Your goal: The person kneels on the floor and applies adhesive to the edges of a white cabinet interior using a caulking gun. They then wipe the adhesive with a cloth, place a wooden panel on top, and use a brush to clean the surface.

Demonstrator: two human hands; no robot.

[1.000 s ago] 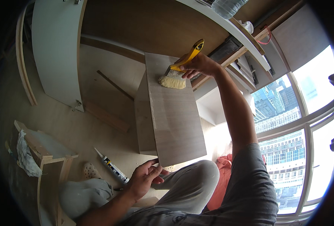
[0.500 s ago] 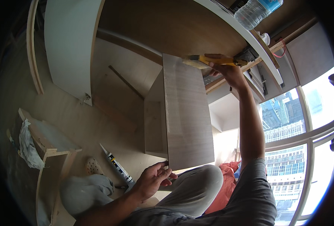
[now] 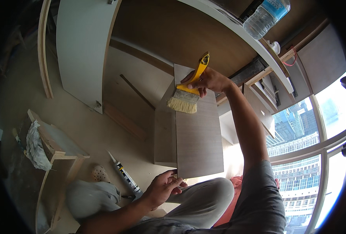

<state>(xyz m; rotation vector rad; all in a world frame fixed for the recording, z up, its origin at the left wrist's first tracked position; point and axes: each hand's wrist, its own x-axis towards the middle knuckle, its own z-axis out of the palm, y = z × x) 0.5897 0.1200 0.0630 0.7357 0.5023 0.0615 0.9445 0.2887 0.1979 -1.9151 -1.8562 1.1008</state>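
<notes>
A grey wood-grain panel [image 3: 198,144] forms the top face of a pale box [image 3: 165,134] in front of me. In my right hand [image 3: 210,80] is a wide paintbrush [image 3: 186,100] with a yellow handle, gripped near its metal ferrule. Its cream bristles point toward me over the far left part of the panel; whether they touch it I cannot tell. My left hand [image 3: 163,189] has its fingers curled at the panel's near left corner, thumb against the fingers. Part of that grip is hidden.
On the floor at left lie a sealant cartridge [image 3: 126,177], a perforated clog [image 3: 100,173] and a wooden frame [image 3: 44,136] with a crumpled white plastic [image 3: 36,146]. A white door panel [image 3: 85,54] stands beyond. A water bottle [image 3: 264,21] rests on the far-right ledge. Windows are at right.
My right hand has brought the brush left and nearer, from the panel's far right edge to over its surface. The handle has swung upright. My left hand stays at the corner.
</notes>
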